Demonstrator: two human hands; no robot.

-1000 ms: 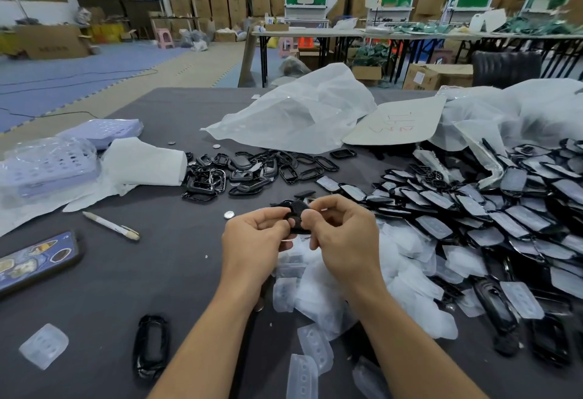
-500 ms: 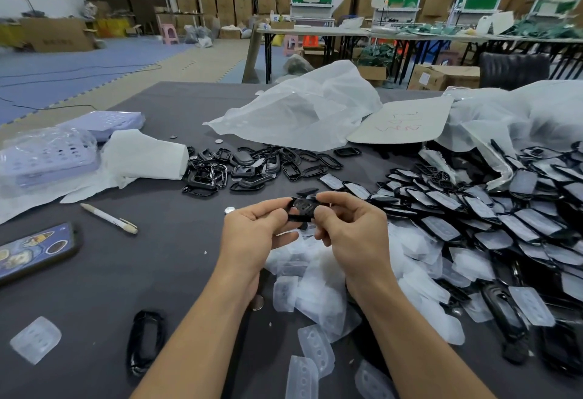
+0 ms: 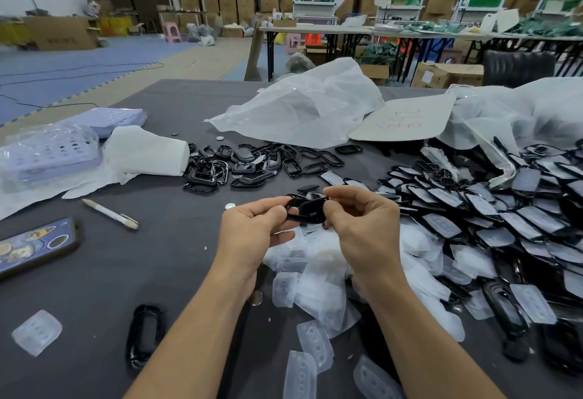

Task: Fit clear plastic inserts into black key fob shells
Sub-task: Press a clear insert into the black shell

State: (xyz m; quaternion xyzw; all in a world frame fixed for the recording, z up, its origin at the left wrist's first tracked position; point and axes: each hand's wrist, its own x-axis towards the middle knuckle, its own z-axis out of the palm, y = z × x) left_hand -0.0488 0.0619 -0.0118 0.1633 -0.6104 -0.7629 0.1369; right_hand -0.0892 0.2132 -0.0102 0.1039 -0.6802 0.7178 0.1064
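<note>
A black key fob shell (image 3: 307, 209) is held above the table between both hands. My left hand (image 3: 252, 234) pinches its left end and my right hand (image 3: 362, 228) pinches its right end. Whether a clear insert sits inside it is hidden by the fingers. Loose clear plastic inserts (image 3: 312, 291) lie heaped under my wrists. A pile of black shells with inserts (image 3: 492, 218) spreads to the right. Empty black shells (image 3: 246, 165) lie in a heap behind my hands.
A pen (image 3: 110, 214) and a phone (image 3: 34, 247) lie at the left. One black shell (image 3: 143, 332) and one clear insert (image 3: 36, 332) sit near the front left. White plastic bags (image 3: 299, 108), a cardboard label (image 3: 403, 121) and lilac trays (image 3: 47, 155) fill the back.
Both hands have stayed together at the shell and lifted it slightly. The shell has turned in the fingers and now shows more of its length between the hands.
</note>
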